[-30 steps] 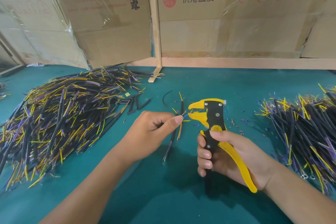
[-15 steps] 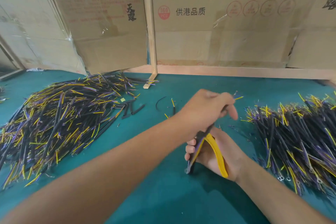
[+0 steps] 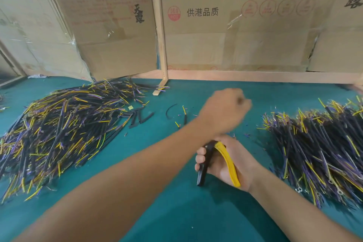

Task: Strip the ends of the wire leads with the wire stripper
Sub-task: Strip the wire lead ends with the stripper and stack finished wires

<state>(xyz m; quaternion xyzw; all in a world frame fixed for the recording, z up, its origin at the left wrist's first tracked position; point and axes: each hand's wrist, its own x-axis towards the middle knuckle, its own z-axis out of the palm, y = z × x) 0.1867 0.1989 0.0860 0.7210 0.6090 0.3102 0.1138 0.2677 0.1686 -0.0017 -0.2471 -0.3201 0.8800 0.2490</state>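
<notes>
My right hand (image 3: 233, 165) grips the wire stripper (image 3: 227, 160) by its yellow and black handles, low over the green table (image 3: 176, 212). The tool's head is hidden behind my left wrist. My left hand (image 3: 225, 110) reaches across above it, blurred, with its fingers curled. A dark bit of a wire lead (image 3: 238, 101) shows between them. A big pile of black, yellow and purple wire leads (image 3: 59, 133) lies at the left. A second pile of leads (image 3: 318, 143) lies at the right, close to my left hand.
A few loose leads (image 3: 184, 116) and short black sleeve pieces (image 3: 141, 116) lie in the middle, with small insulation scraps around them. Cardboard boxes (image 3: 235, 35) and a wooden post (image 3: 161, 45) wall off the back of the table.
My left hand pinched a lead beside the stripper's jaws, then crossed over the tool to the right. It now sits a little farther toward the right pile. My right hand keeps hold of the stripper.
</notes>
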